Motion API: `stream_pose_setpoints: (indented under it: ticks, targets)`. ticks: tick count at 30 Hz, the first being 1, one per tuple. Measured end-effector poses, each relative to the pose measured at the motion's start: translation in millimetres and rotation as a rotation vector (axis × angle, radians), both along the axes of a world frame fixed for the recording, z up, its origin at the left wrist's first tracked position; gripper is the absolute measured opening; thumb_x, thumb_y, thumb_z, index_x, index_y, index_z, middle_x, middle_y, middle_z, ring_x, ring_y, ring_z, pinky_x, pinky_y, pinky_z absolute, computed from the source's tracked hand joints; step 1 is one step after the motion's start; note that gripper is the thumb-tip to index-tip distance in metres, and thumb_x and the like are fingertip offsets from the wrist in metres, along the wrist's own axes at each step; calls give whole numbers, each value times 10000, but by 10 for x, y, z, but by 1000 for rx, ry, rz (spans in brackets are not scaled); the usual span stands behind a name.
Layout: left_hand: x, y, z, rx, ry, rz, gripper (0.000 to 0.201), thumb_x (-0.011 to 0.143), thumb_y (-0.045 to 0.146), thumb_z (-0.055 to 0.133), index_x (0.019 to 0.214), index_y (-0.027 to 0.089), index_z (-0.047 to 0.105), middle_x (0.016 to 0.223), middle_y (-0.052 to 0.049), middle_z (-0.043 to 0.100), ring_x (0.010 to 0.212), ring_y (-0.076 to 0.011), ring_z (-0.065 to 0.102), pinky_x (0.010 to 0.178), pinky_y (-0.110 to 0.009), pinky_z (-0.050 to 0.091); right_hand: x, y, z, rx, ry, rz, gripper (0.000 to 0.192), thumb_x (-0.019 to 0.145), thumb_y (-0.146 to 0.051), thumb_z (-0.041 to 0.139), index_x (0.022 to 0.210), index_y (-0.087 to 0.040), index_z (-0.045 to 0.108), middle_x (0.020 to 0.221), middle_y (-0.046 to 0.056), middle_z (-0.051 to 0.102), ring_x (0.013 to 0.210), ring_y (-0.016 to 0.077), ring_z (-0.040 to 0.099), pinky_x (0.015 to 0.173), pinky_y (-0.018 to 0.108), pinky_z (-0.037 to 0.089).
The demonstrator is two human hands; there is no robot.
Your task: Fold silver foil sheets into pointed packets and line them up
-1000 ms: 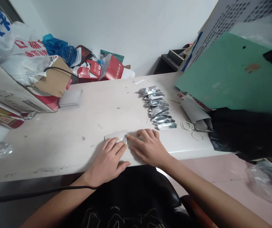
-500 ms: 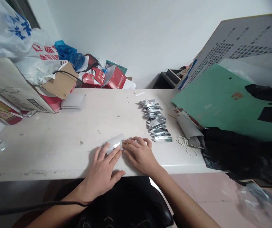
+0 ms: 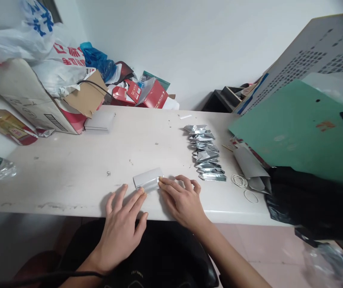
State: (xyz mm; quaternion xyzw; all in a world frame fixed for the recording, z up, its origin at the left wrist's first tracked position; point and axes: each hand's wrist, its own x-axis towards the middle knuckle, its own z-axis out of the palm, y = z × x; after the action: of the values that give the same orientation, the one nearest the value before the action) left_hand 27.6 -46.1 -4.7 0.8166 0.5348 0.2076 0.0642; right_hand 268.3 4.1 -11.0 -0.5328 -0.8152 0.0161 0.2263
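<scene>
A folded piece of silver foil paper (image 3: 149,181) lies on the white table in front of me, its upper part dull grey and its lower part shiny. My left hand (image 3: 122,226) is open with fingers spread, and its foremost fingertips touch the paper's near left edge. At the paper's right end, my right hand (image 3: 183,200) has thumb and index finger close together on the corner, the other fingers loosely bent. To the right runs a row of several folded silver foil pieces (image 3: 207,154), overlapping one another.
White rubber bands (image 3: 239,181) and a rolled grey sheet (image 3: 251,168) lie right of the foil row. Beyond them are a green board (image 3: 297,116) and black plastic (image 3: 306,200). Left stand a cardboard box (image 3: 24,96), bottles and a stack of grey sheets (image 3: 99,121). Red boxes (image 3: 155,95) sit behind.
My left hand has drawn back toward me and to the left, uncovering more of the foil paper. My right hand stays at its right end. The whole view has shifted slightly.
</scene>
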Motion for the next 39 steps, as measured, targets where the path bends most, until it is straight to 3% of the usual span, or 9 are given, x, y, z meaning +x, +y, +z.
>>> stream_pose_setpoints:
  ticks: [4, 9, 11, 14, 17, 22, 28, 32, 39]
  targets:
    - [-97, -72, 31, 55, 28, 48, 448, 1052, 266, 577, 1494, 327, 621, 1499, -36, 705, 1518, -412, 493, 1226, -743, 322, 23, -7, -12, 3, -27, -6, 294, 1104, -349, 556, 1339, -327, 733, 1410, 32, 758, 1246, 342, 578, 1032, 540, 317]
    - [-274, 11, 124, 172, 5, 36, 231, 1015, 196, 582, 1174, 260, 737, 1378, -69, 761, 1364, -388, 628, 1103, -648, 485, 97, 92, -26, -40, 23, 12, 340, 1131, -426, 498, 1386, -289, 675, 1453, 59, 729, 1267, 340, 580, 1050, 562, 311]
    - [-289, 135, 185, 194, -27, -60, 262, 1018, 144, 556, 1172, 250, 739, 1379, -75, 753, 1362, -340, 642, 1093, -569, 537, 127, 149, 6, -79, 66, 67, 335, 1144, -462, 466, 1314, -278, 688, 1452, 59, 725, 1299, 328, 573, 1065, 556, 316]
    - [-209, 357, 261, 141, -14, -318, 375, 1051, 147, 537, 1377, 258, 683, 1485, -60, 695, 1459, -284, 583, 1170, -502, 533, 159, 217, 73, -106, 78, 166, 339, 1149, -494, 458, 1250, -278, 699, 1466, 68, 706, 1343, 309, 561, 1076, 530, 345]
    - [-66, 514, 275, 63, 94, -436, 465, 1067, 301, 624, 1526, 240, 574, 1573, -85, 625, 1498, -313, 537, 1183, -513, 524, 185, 236, 88, -88, 49, 241, 322, 1129, -491, 511, 1261, -264, 698, 1495, 92, 677, 1382, 309, 552, 1087, 520, 380]
    - [74, 510, 214, 61, 195, -431, 505, 1035, 417, 707, 1462, 178, 584, 1460, -133, 667, 1333, -344, 612, 1057, -516, 562, 233, 135, 9, 31, 87, 280, 415, 1073, -423, 576, 1423, -209, 637, 1595, 151, 593, 1482, 336, 510, 1159, 541, 421]
    - [59, 407, 203, 92, 182, -525, 318, 1047, 355, 699, 1314, 193, 640, 1234, -95, 726, 1185, -307, 656, 969, -473, 551, 216, -8, 58, -163, 91, 463, 737, 1018, -589, 628, 1619, -191, 469, 1631, 133, 572, 1553, 330, 477, 1253, 580, 403]
    - [34, 400, 213, 134, 35, -539, 125, 1079, 219, 630, 1190, 198, 684, 1129, -44, 764, 1124, -248, 686, 964, -426, 533, 212, -29, 70, -151, 106, 462, 703, 1034, -591, 626, 1616, -225, 482, 1551, 126, 645, 1539, 337, 501, 1256, 611, 406]
    - [11, 532, 247, 171, -72, -505, 162, 1079, 150, 583, 1082, 206, 736, 1022, -22, 791, 1073, -219, 715, 959, -402, 557, 218, -2, -12, -60, 187, 430, 627, 1060, -565, 637, 1535, -169, 536, 1436, 162, 695, 1491, 311, 558, 1194, 516, 536]
